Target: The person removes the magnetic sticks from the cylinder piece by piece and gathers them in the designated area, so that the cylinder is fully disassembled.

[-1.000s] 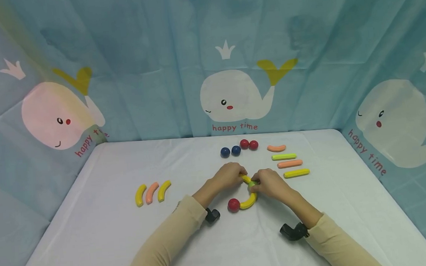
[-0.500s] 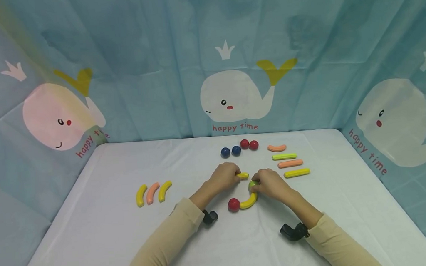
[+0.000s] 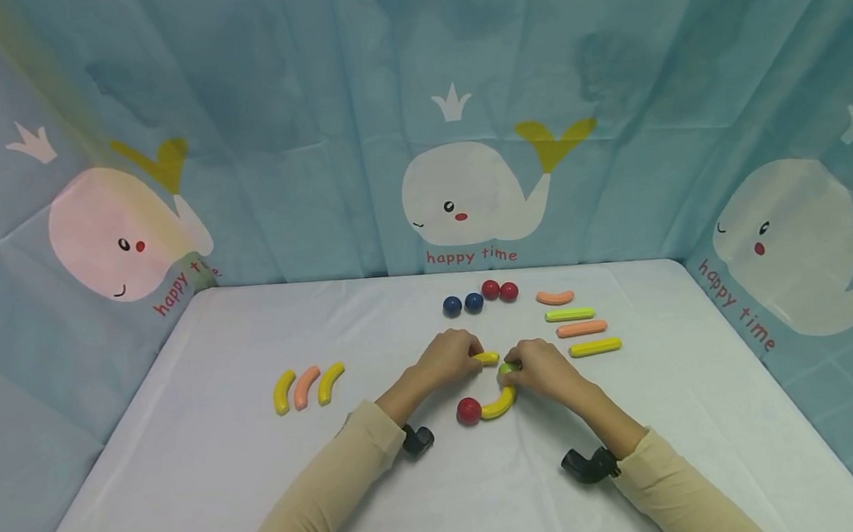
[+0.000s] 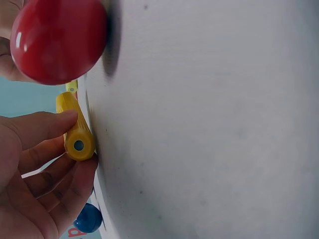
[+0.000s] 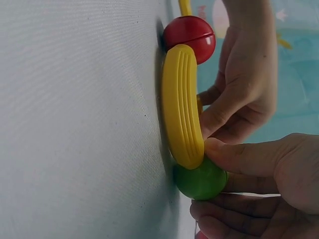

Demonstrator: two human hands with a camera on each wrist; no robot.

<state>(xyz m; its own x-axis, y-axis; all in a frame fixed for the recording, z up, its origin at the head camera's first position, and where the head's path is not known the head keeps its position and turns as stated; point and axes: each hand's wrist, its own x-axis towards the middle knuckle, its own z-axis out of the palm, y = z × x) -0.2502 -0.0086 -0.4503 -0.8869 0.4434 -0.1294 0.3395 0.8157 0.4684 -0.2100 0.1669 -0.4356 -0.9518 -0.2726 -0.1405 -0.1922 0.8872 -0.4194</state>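
Observation:
In the left wrist view, my left hand (image 4: 40,169) pinches a yellow magnetic stick (image 4: 75,132) between thumb and fingers; a round metal disc shows in its near end. The head view has that stick just left of the green ball (image 5: 201,181), with a gap between them. My right hand (image 3: 547,367) grips the green ball with thumb and fingers. A curved, ribbed yellow stick (image 5: 182,104) joins the green ball at one end and a red ball (image 3: 469,411) at the other. This joined piece lies on the white table (image 3: 445,498). Fingers partly cover the green ball.
Two blue balls (image 3: 463,304) and two red balls (image 3: 499,290) sit toward the back edge. Several orange, lime and yellow sticks (image 3: 582,329) lie at right. Three curved sticks (image 3: 306,387) lie at left. A whale-print curtain (image 3: 296,142) encloses the table.
A second ago the left-hand stick touched the green ball. It has since come away to the left and turned more level. The right hand and joined piece have stayed in place.

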